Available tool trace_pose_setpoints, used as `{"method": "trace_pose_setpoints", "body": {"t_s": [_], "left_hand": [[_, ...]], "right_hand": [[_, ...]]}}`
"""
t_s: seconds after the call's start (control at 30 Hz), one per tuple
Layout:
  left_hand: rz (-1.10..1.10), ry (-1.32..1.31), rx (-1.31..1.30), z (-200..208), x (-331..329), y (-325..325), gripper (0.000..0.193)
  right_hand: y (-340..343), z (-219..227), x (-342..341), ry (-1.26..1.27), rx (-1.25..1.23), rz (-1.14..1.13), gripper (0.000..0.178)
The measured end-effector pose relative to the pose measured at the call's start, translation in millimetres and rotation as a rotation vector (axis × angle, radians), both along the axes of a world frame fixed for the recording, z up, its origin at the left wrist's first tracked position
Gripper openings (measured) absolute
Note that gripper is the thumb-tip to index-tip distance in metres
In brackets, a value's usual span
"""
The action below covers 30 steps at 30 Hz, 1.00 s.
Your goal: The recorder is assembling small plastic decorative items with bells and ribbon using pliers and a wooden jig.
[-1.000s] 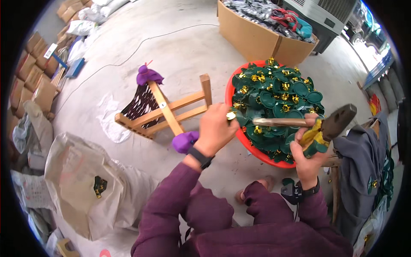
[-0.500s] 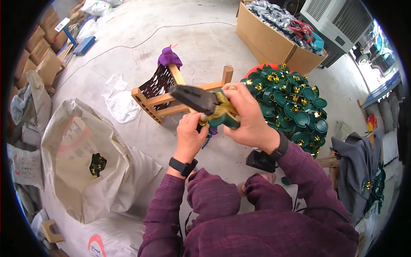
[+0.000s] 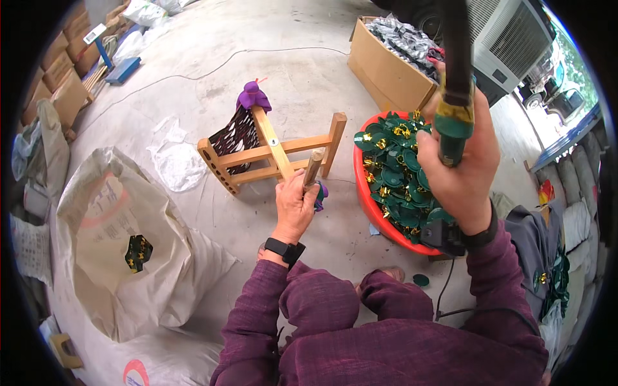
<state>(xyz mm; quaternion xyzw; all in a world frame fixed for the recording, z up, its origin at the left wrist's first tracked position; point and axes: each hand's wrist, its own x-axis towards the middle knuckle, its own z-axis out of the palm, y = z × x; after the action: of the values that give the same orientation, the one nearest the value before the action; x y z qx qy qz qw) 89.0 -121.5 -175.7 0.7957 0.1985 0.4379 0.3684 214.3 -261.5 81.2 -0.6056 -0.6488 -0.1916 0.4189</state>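
My left hand [image 3: 296, 204] is closed round a wooden stick [image 3: 313, 167], its blunt end pointing up. It is beside the near end of an overturned wooden frame [image 3: 277, 153], which has dark netting [image 3: 239, 145] and a purple cloth [image 3: 253, 96] tied on. Whether the stick belongs to the frame I cannot tell. Raised at the right, my right hand [image 3: 468, 180] grips pliers [image 3: 454, 119] by their green and yellow handles; the dark jaws point up. Under that hand, a red basin [image 3: 381, 222] is heaped with green discs [image 3: 398, 170] bearing gold clips.
To the left, a large pale sack [image 3: 84, 276] stands open with a dark green and gold piece [image 3: 137, 253] inside. White plastic [image 3: 175, 161] lies on the floor. A cardboard box [image 3: 383, 71] stands behind the basin, and a small black box [image 3: 443, 235] is at its near edge.
My right hand has carried the pliers from beside my left hand to the right and up, over the basin. The wooden stick in my left hand now shows plainly.
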Motion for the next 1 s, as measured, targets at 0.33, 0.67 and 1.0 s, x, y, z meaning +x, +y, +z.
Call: {"method": "trace_pose_setpoints", "body": {"t_s": [0.33, 0.67, 1.0], "left_hand": [[-0.087, 0.087, -0.105, 10.9, 2.7, -8.4, 0.018], [0.605, 0.066, 0.013, 54.4, -186.9, 85.4, 0.019], [-0.4, 0.327, 0.129, 72.0, 60.7, -50.6, 0.034]], "right_hand": [[14.2, -68.2, -1.9, 0.119, -0.392, 0.356, 0.054], [-55.0, -50.5, 54.5, 0.687, -0.046, 0.07, 0.051], [-142.7, -76.8, 98.5, 0.829, 0.098, -0.245, 0.049]]}}
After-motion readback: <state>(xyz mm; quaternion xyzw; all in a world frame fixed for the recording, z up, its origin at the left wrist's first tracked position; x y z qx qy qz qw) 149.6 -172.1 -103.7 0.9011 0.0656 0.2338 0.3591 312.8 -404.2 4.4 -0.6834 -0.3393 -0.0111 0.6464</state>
